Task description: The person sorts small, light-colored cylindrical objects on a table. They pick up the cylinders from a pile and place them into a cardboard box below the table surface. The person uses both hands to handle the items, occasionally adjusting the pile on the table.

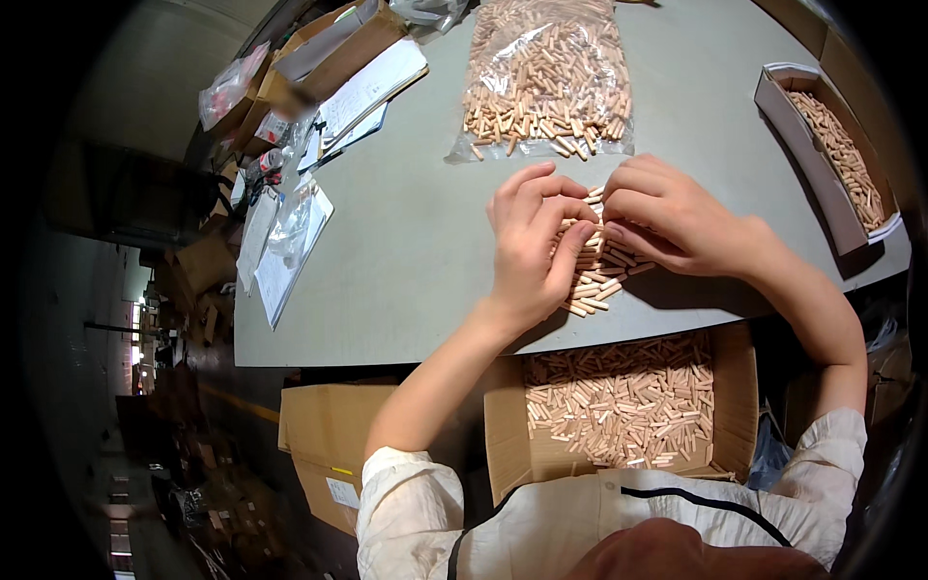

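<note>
A small heap of short wooden dowels lies on the grey table near its front edge. Over it, my left hand comes in from the left with curled fingers, thumb and fingertips closing on dowels. My right hand meets it from the other side, its thumb and forefinger pinched together at dowels in the middle of the heap. The fingertips of both hands nearly touch. They partly cover the dowels, so how many each hand holds is hidden.
A clear plastic bag full of dowels lies beyond my hands. A long open box of dowels stands at right. Below the table edge sits a cardboard box with loose dowels. Papers and a clipboard lie at left.
</note>
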{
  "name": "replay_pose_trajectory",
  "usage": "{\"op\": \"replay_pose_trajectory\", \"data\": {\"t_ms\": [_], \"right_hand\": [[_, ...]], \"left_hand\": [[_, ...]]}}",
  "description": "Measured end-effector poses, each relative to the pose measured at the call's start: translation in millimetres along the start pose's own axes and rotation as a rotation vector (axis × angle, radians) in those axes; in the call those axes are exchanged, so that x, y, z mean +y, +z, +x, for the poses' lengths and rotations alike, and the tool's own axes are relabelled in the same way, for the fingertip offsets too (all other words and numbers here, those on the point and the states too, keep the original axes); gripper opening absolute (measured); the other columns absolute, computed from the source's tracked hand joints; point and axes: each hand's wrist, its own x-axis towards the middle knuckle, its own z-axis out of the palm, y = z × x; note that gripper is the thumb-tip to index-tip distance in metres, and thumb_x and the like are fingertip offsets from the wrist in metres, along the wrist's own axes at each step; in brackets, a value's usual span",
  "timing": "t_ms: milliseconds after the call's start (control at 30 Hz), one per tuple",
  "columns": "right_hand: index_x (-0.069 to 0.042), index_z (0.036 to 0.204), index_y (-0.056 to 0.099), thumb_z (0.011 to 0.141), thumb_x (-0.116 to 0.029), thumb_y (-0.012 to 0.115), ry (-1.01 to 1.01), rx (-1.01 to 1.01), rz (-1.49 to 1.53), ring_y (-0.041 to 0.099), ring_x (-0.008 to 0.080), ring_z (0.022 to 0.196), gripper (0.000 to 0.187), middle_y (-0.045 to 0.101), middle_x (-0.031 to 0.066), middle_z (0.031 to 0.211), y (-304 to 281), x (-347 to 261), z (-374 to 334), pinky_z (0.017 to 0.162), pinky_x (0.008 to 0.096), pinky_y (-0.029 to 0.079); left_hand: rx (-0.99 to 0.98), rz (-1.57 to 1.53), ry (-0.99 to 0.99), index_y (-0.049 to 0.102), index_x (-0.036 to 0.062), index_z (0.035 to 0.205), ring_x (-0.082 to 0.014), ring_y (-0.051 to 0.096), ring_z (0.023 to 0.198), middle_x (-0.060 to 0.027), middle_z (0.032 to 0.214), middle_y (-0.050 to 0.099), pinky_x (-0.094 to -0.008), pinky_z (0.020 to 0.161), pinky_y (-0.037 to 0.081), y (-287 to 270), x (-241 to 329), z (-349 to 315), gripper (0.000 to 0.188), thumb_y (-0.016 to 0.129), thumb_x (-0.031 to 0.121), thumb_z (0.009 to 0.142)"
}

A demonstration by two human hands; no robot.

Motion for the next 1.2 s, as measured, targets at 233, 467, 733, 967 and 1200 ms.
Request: {"op": "replay_pose_trajectory", "data": {"t_ms": [233, 467, 733, 967, 1200], "right_hand": [[-0.001, 0.103, 0.067, 0.096, -0.016, 0.075, 0.266, 0.363, -0.664, 0.069, 0.0334, 0.090, 0.019, 0.069, 0.0135, 0.100, -93, 78, -24, 0.080, 0.0406, 0.055], [-0.003, 0.111, 0.070, 0.101, -0.027, 0.066, 0.831, 0.169, -1.150, 0.069, 0.0275, 0.102, 0.027, 0.072, 0.0130, 0.109, -186, 130, -91, 0.100, 0.0363, 0.053], [-0.002, 0.126, 0.070, 0.102, -0.022, 0.065, 0.486, 0.070, -0.061, 0.069, 0.0300, 0.120, 0.031, 0.074, 0.0142, 0.123, -56, 80, -28, 0.107, 0.0398, 0.051], [0.003, 0.146, 0.055, 0.112, -0.025, 0.053, 0.370, -0.262, 0.099, 0.051, 0.0354, 0.145, 0.045, 0.052, 0.0213, 0.156, -6, 52, -26, 0.121, 0.0424, 0.039], [0.004, 0.144, 0.057, 0.110, -0.025, 0.056, 0.413, -0.283, 0.162, 0.052, 0.0360, 0.143, 0.044, 0.054, 0.0205, 0.154, -8, 49, -22, 0.119, 0.0428, 0.041]], "left_hand": [[0.129, -0.595, -0.716, 0.070, -0.0014, 0.122, -0.0243, 0.061, 0.129, -0.0143, 0.131, 0.072, -0.0383, 0.116, 0.041, -18, -26, -1, 0.035, 0.044, 0.020, 0.114], [0.017, -0.754, -0.695, 0.065, -0.0058, 0.131, -0.0260, 0.059, 0.135, -0.0179, 0.138, 0.068, -0.0389, 0.120, 0.040, -10, -29, 3, 0.041, 0.042, 0.023, 0.115], [-0.444, -0.633, -0.451, 0.031, -0.0061, 0.165, -0.0284, 0.039, 0.156, -0.0227, 0.166, 0.043, -0.0380, 0.129, 0.026, -12, -37, -9, 0.063, 0.041, 0.034, 0.117], [-0.310, -0.744, -0.593, 0.021, -0.0049, 0.167, -0.0264, 0.040, 0.155, -0.0222, 0.169, 0.039, -0.0357, 0.125, 0.032, -21, -14, -29, 0.065, 0.047, 0.023, 0.115], [-0.083, -0.506, -0.618, 0.058, -0.0006, 0.146, -0.0321, 0.051, 0.148, -0.0214, 0.155, 0.058, -0.0423, 0.121, 0.041, -45, -5, -50, 0.039, 0.054, 0.013, 0.110]]}}
